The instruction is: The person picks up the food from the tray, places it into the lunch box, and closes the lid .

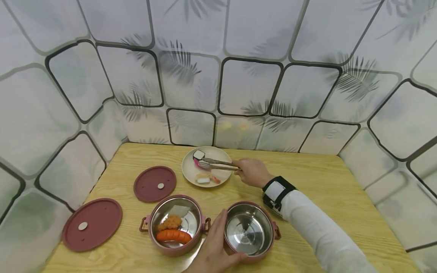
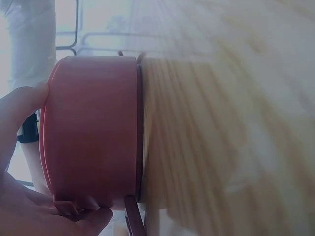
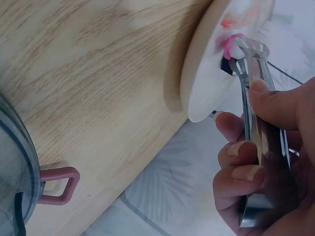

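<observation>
Left hand [image 1: 213, 246]; sausage [image 1: 173, 236], head view only

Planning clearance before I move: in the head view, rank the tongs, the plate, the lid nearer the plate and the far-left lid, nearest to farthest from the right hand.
From the right hand:
1. Tongs: held in it.
2. Plate: just to its left.
3. Lid nearer the plate: left beyond the plate.
4. Far-left lid: leftmost, closer to the camera.

The wooden table [image 1: 324, 182] carries 2 maroon lids [image 1: 150, 180] [image 1: 97, 223], 2 pots [image 1: 175, 251] [image 1: 256, 258] and 1 plate [image 1: 188, 168].
</observation>
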`<state>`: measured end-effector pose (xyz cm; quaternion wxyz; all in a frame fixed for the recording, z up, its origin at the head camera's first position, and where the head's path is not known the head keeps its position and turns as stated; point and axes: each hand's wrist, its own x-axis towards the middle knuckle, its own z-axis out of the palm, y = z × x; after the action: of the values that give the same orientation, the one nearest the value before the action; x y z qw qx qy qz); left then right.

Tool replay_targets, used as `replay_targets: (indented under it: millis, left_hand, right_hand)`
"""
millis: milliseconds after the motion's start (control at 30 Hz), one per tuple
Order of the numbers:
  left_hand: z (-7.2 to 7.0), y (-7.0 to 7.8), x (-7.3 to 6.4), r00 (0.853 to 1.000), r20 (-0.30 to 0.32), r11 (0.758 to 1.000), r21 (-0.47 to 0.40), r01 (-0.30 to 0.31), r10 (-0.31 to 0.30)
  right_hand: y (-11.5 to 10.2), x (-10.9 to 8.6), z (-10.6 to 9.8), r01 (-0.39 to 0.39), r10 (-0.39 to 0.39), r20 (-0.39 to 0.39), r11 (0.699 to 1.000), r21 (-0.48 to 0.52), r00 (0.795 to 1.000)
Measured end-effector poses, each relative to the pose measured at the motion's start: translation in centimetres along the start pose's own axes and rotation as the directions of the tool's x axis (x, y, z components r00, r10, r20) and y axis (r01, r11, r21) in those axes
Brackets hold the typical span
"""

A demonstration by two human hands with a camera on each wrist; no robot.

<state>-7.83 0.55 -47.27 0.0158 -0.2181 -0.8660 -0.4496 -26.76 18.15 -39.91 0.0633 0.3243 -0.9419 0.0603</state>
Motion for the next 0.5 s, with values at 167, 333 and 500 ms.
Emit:
replay_targets:
  millis: [167, 333, 500]
  left_hand:
    - [-0.1, 0.0, 0.0, 1.0, 0.014, 1.0, -0.013, 0.024, -0.024]
    - [-0.1, 0.0, 0.0, 0.998, 0.032, 0.998, -0.03, 0.047, -0.046]
    - [-0.2, 0.1, 0.0, 0.996, 0.059, 0.997, -0.031, 0.074, -0.072]
  right_hand:
    - [0.4, -0.3, -0.3, -0.004, 0.004, -0.013, 1.0, 0.02, 1.0]
    - [0.7, -0.9, -1.0, -0.022, 0.024, -0.018, 0.996, 0.086, 1.0]
    - [1.1, -2.6, -2.4, -0.043, 0.052, -0.047, 0.983, 0.177, 0.998]
